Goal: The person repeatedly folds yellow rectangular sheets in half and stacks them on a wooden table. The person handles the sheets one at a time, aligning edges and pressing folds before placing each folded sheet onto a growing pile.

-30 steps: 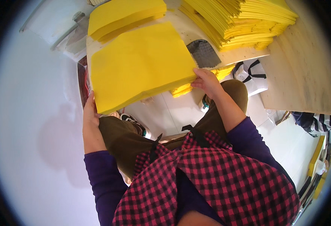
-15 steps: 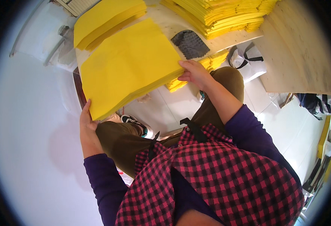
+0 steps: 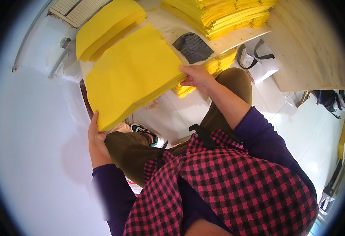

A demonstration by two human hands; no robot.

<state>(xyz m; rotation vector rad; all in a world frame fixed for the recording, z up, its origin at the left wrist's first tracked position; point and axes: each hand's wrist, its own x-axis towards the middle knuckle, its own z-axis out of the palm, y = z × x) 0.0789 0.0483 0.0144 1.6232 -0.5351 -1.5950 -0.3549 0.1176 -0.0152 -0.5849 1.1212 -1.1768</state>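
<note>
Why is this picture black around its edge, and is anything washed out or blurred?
Head view: the fisheye lens leaves a dark rim; glare brightens the floor at right; a soft shadow marks the white surface at left; the left sleeve partly fades into whitish blur; the held yellow stack looks fairly clear.

On the table [image 3: 243, 39], a cloth [image 3: 193, 47] lies right of the front sheet stack [image 3: 135, 70].

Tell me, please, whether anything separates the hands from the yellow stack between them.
Nothing visible does: the left hand touches the yellow stack at its near left corner, and the right hand holds its right corner. The grey piece lies beyond the right hand.
</note>
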